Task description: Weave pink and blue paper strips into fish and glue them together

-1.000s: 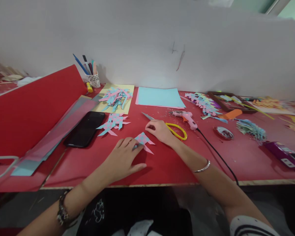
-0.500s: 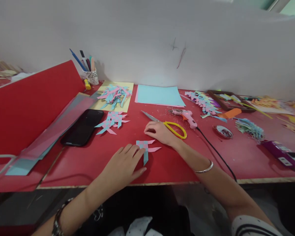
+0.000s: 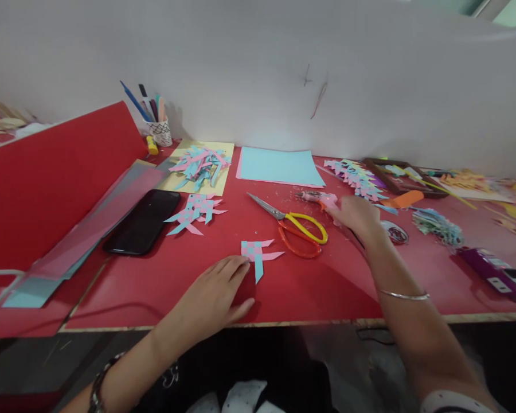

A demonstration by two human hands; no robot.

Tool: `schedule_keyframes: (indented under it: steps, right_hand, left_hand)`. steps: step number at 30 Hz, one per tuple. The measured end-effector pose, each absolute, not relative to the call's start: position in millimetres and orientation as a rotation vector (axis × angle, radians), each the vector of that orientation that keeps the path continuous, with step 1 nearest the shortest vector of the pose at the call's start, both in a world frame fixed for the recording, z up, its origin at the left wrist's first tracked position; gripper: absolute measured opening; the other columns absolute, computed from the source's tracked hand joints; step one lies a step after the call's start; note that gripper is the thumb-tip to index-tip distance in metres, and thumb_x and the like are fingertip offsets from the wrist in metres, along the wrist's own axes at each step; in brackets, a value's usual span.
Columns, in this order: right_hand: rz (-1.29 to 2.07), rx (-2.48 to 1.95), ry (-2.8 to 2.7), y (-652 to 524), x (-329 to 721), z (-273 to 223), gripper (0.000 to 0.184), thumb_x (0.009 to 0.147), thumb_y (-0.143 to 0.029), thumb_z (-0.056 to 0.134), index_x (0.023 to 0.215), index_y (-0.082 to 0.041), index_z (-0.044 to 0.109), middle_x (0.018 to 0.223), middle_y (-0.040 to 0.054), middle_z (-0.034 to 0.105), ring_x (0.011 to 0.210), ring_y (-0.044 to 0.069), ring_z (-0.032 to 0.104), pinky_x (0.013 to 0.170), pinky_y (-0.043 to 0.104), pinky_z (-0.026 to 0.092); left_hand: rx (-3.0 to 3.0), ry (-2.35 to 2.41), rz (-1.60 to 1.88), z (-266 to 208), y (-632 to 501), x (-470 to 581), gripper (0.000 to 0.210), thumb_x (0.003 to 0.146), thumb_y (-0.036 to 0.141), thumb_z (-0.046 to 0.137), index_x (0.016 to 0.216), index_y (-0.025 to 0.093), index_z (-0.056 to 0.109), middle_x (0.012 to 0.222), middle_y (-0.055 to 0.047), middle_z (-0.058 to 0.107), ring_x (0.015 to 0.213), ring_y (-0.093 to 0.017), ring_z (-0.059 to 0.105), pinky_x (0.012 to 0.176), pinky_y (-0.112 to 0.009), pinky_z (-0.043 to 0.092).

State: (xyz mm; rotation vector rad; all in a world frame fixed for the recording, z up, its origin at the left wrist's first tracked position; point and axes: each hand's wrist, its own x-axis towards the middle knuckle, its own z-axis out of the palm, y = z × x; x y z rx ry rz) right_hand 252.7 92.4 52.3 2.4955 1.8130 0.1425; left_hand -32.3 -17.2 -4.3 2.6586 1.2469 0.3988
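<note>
In the head view, my left hand (image 3: 217,289) rests on the table with fingers stretched out. Its fingertips touch the edge of a small woven paper fish (image 3: 251,250) in pink and light blue. My right hand (image 3: 361,217), smeared by motion, is at the handle of a pink glue gun (image 3: 320,197); its fingers are hidden, so their grip is unclear. Scissors (image 3: 279,214) with one yellow and one red handle lie partly spread between the hands. More woven paper fish (image 3: 193,215) lie together left of centre.
A black phone (image 3: 143,222) lies at left, beside a red board (image 3: 64,166). Behind are a pile of woven paper pieces (image 3: 203,166), blue paper sheets (image 3: 277,166) and a pen cup (image 3: 160,133). At right are a paper garland (image 3: 355,179), an orange strip (image 3: 402,199) and a purple box (image 3: 494,272).
My right hand has left the scissors and moved right to the glue gun's handle, so the red scissor handle now shows. My left hand has barely moved at the paper fish.
</note>
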Motion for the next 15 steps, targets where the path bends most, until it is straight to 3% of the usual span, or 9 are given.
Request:
schedule_keyframes:
  steps: [3, 7, 11, 15]
  right_hand:
    - [0.139, 2.426, 1.839, 90, 266, 34, 0.032, 0.078, -0.026, 0.044, 0.1, -0.008, 0.058, 0.099, 0.0211, 0.06, 0.091, 0.03, 0.058, 0.067, 0.036, 0.043]
    - [0.127, 2.621, 1.887, 89, 278, 17, 0.033, 0.08, -0.02, 0.036, 0.105, -0.007, 0.052, 0.095, 0.021, 0.06, 0.085, 0.029, 0.059, 0.066, 0.036, 0.043]
    - [0.107, 2.887, 1.989, 95, 290, 9, 0.036, 0.079, -0.024, 0.037, 0.112, -0.013, 0.047, 0.092, 0.0151, 0.061, 0.083, 0.026, 0.058, 0.068, 0.035, 0.043]
    - [0.082, 3.009, 2.025, 98, 295, 6, 0.038, 0.078, -0.026, 0.038, 0.113, -0.015, 0.046, 0.096, 0.0144, 0.061, 0.085, 0.026, 0.056, 0.071, 0.035, 0.042]
  left_hand:
    - [2.6, 1.2, 0.442, -2, -18, -27, 0.034, 0.079, 0.025, 0.043, 0.11, 0.016, 0.056, 0.111, -0.011, 0.06, 0.102, -0.023, 0.054, 0.088, -0.037, 0.045]
    - [2.433, 1.106, 0.586, 2, -6, -24, 0.033, 0.078, 0.017, 0.042, 0.106, 0.021, 0.058, 0.104, -0.007, 0.062, 0.096, -0.018, 0.057, 0.085, -0.033, 0.046]
    - [2.256, 1.297, 0.569, 14, 29, -22, 0.021, 0.079, 0.024, 0.047, 0.091, 0.022, 0.063, 0.089, -0.004, 0.066, 0.078, -0.016, 0.061, 0.068, -0.027, 0.047]
    - [2.373, 1.48, 0.452, 21, 63, -13, 0.016, 0.077, 0.027, 0.053, 0.085, 0.022, 0.065, 0.088, -0.003, 0.068, 0.076, -0.019, 0.061, 0.061, -0.027, 0.042]
